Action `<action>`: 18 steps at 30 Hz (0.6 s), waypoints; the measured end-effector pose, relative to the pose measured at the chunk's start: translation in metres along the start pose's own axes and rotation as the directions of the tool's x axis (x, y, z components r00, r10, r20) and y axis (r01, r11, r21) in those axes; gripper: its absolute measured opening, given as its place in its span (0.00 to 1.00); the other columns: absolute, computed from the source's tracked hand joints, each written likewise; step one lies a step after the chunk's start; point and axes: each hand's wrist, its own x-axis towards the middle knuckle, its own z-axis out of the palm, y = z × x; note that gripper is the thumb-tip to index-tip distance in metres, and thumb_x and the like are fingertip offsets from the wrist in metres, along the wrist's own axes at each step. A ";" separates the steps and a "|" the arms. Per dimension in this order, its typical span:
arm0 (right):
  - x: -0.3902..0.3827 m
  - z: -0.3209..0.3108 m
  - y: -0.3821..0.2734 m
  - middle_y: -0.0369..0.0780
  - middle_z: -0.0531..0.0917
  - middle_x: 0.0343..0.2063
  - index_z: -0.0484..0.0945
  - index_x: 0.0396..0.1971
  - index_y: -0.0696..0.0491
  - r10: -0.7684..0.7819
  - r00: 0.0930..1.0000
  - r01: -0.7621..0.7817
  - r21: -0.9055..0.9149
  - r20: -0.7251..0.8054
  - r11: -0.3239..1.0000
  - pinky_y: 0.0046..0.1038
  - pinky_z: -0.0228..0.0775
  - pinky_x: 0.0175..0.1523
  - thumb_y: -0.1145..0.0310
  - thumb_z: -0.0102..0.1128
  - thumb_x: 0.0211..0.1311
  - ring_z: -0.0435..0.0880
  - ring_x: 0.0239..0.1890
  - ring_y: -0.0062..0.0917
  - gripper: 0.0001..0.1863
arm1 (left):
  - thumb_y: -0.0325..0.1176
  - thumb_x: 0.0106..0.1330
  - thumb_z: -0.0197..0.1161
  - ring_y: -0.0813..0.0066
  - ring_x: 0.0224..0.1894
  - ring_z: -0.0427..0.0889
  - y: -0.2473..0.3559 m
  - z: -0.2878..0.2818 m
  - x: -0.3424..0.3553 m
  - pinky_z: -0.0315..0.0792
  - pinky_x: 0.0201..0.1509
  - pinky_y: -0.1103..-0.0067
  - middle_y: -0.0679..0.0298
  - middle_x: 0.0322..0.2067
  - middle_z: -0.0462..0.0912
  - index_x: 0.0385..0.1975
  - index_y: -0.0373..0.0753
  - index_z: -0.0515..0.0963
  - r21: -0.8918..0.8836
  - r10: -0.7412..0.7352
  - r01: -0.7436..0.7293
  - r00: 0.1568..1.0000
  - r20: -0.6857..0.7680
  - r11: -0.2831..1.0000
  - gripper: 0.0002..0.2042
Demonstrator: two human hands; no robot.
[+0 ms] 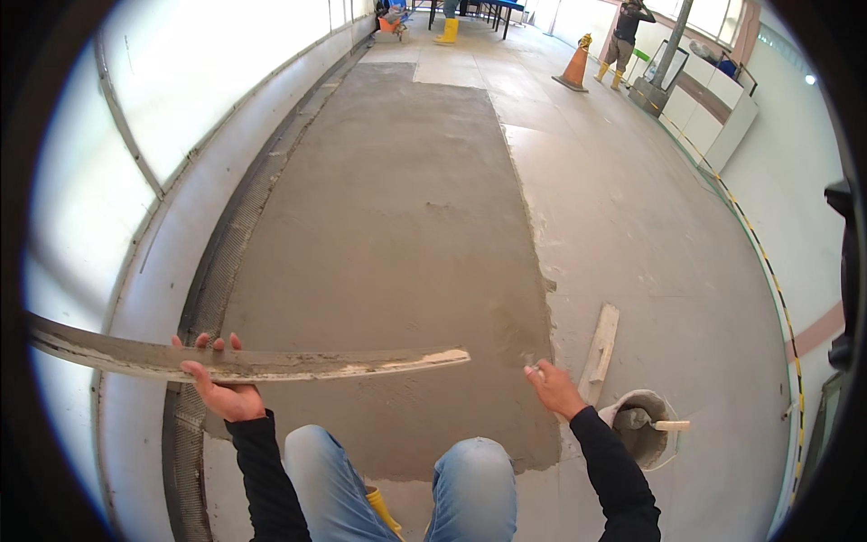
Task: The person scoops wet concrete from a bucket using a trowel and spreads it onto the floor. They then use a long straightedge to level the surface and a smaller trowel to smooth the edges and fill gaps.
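Note:
My left hand (233,394) is closed around a long, straight screed board (343,365), its edge crusted with grey mortar. The board lies level across the near end of a patch of wet grey mortar (388,244), running out past the left side of the picture. Over the patch's right edge, my right hand (554,390) has its fingers pinched together; whether something small is between them I cannot make out. Beside that hand lies a shorter, mortar-stained board (600,354). A bucket (652,461) stands by my right forearm, a trowel with a wooden handle (672,425) resting in it.
A perforated strip (237,226) follows the white wall on the left. Light floor slabs (623,208) border the patch on the right. Farther off are an orange cone (575,68), striped tape (768,257), a person (625,38) and yellow boots (448,32) near a table.

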 end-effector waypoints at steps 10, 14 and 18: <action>0.045 0.090 0.026 0.58 0.87 0.41 0.76 0.59 0.63 0.133 0.900 -0.192 0.104 0.415 0.976 0.41 0.79 0.47 0.46 0.52 0.71 0.89 0.34 0.46 0.34 | 0.59 0.69 0.64 0.74 0.48 0.77 -0.003 0.027 -0.006 0.75 0.66 0.55 0.66 0.48 0.74 0.76 0.56 0.55 -0.025 -0.017 0.018 0.998 0.058 1.000 0.39; 0.029 0.068 -0.028 0.56 0.87 0.33 0.74 0.61 0.63 0.009 0.917 -0.066 0.129 0.399 0.989 0.40 0.80 0.42 0.46 0.52 0.72 0.87 0.24 0.40 0.34 | 0.59 0.69 0.63 0.73 0.47 0.75 -0.008 0.032 -0.011 0.73 0.66 0.56 0.66 0.48 0.73 0.76 0.55 0.56 -0.071 -0.063 0.068 0.996 0.066 0.995 0.39; 0.003 0.037 -0.104 0.54 0.86 0.29 0.71 0.62 0.63 -0.038 0.866 -0.037 0.140 0.498 0.989 0.40 0.79 0.37 0.46 0.51 0.73 0.86 0.22 0.39 0.35 | 0.59 0.68 0.64 0.72 0.50 0.76 -0.027 0.041 -0.020 0.73 0.66 0.54 0.65 0.48 0.73 0.76 0.55 0.55 -0.076 -0.067 0.075 0.992 0.107 0.994 0.40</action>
